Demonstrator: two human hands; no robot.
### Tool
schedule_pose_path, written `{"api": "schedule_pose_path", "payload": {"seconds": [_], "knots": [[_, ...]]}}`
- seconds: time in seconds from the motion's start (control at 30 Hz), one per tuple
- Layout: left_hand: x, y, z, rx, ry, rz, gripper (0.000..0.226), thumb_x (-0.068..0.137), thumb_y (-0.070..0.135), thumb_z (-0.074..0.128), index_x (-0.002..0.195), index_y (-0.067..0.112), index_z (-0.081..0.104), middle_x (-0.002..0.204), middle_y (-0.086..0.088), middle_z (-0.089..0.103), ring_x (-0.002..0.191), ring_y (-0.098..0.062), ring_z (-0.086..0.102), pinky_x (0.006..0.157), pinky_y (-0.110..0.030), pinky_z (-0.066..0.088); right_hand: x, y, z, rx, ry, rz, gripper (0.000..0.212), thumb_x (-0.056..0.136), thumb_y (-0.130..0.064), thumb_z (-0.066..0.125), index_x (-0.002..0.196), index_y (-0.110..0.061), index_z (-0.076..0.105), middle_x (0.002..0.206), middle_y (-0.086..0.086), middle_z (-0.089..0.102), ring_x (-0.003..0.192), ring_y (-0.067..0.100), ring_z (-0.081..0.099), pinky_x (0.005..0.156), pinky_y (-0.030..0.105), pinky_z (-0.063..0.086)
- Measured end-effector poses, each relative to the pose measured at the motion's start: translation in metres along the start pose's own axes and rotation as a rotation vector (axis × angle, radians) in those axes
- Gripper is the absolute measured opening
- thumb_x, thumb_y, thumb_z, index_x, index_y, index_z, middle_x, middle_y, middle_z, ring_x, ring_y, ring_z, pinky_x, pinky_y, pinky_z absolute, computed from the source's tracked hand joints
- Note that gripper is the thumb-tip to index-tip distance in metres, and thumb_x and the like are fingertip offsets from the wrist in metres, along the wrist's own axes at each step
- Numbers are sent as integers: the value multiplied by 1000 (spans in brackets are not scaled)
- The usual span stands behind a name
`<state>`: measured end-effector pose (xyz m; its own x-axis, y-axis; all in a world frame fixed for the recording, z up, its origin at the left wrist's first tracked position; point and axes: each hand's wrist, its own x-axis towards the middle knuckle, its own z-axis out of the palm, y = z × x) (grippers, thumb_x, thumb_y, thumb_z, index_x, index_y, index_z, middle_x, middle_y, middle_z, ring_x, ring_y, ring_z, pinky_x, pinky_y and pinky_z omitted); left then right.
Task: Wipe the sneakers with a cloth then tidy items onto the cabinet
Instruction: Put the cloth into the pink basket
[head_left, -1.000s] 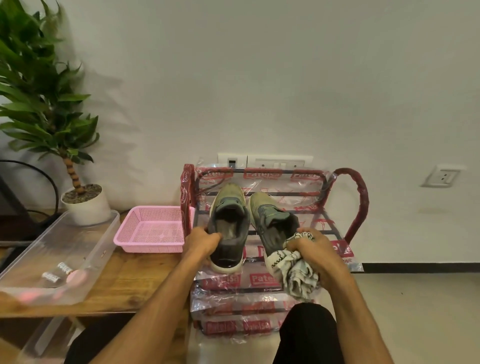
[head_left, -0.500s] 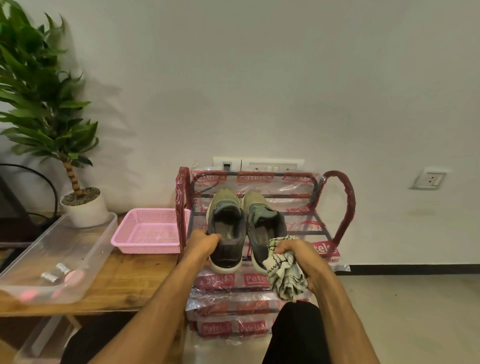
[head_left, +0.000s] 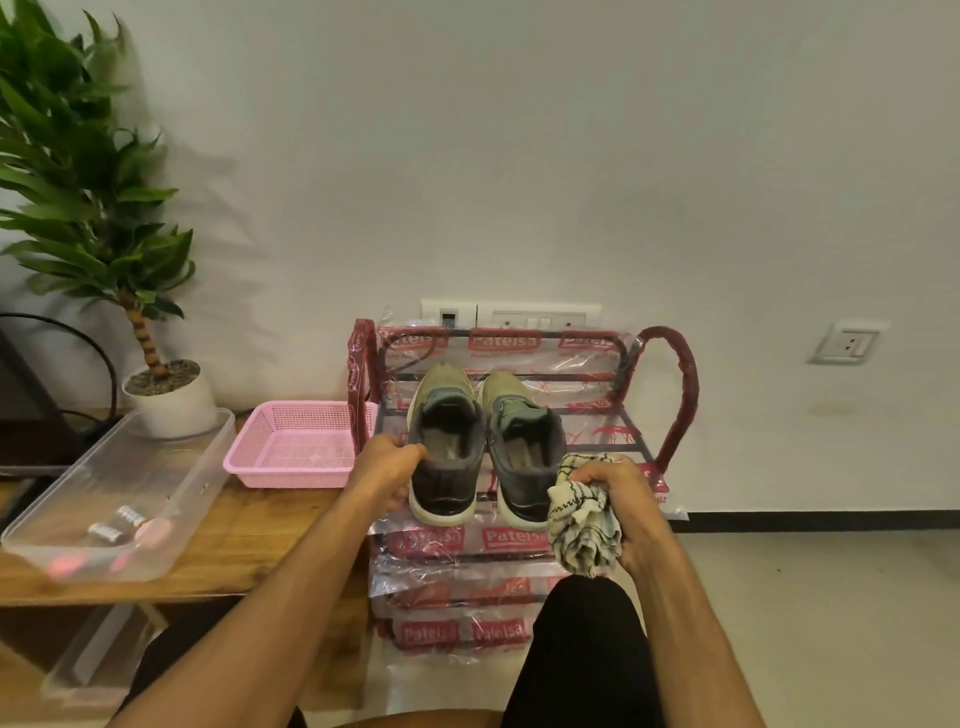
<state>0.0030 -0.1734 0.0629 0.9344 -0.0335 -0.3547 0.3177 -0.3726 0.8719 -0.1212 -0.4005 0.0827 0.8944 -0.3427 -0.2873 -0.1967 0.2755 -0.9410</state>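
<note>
- The shoe rack (head_left: 681, 410), its red frame wrapped in printed plastic, stands against the wall straight ahead of the person. I take it to be the task's cabinet. Its top shelf holds the shoes at a height both arms can reach.
- The wooden table (head_left: 260, 530) sits just beside the rack on the left and carries the loose containers, probably kept within reach for tidying later.
- A potted plant (head_left: 166, 400) stands at the table's far corner by the wall, clear of the work.
- A clear plastic tub (head_left: 171, 457) lies along the table's near-left part.
- A pink basket (head_left: 301, 447) sits with its edge touching the rack's left post.
- The two sneakers stand side by side on the top shelf, toes to the wall and heels toward the person, so the heels and collars can be wiped.
- The left hand (head_left: 387, 467) curls its fingers round the heel collar of the left sneaker (head_left: 444, 452), seemingly to steady it.
- The right hand (head_left: 623, 499) is closed on the cloth (head_left: 584, 525), which is bunched into a wad and pressed to the outer heel of the right sneaker (head_left: 522, 441), so wiping looks underway.
- Small items (head_left: 117, 522) lie in the tub; they are too blurred to name.
</note>
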Motion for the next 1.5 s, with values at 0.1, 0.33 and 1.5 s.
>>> {"api": "schedule_pose_path", "payload": {"seconds": [0.1, 0.33, 1.5], "knots": [[-5, -2, -2, 12, 52, 11, 10, 92, 21, 60, 91, 11, 57, 71, -11, 59, 53, -20, 51, 52, -30, 44, -1, 0, 8, 69, -24, 45, 55, 40, -16, 74, 90, 1, 59, 92, 25, 51, 68, 34, 56, 61, 36, 49], [-51, 2, -10, -151, -27, 173, 4, 93, 15, 62, 93, 11, 62, 84, -13, 65, 61, -19, 61, 51, -30, 51, -14, -8, 61, 141, -130, -21, 67, 44, -3, 72, 107, 3, 52, 98, 27, 53, 81, 42, 55, 68, 50, 52], [48, -77, -178, -600, 204, -47, 30, 84, 3, 58, 112, 11, 64, 100, -15, 69, 80, -24, 65, 52, -29, 56, 72, 77, 336, -324, -135, -16, 37, 91, 8, 49, 117, -17, 59, 89, 4, 70, 71, 16, 67, 70, 41, 61]]}}
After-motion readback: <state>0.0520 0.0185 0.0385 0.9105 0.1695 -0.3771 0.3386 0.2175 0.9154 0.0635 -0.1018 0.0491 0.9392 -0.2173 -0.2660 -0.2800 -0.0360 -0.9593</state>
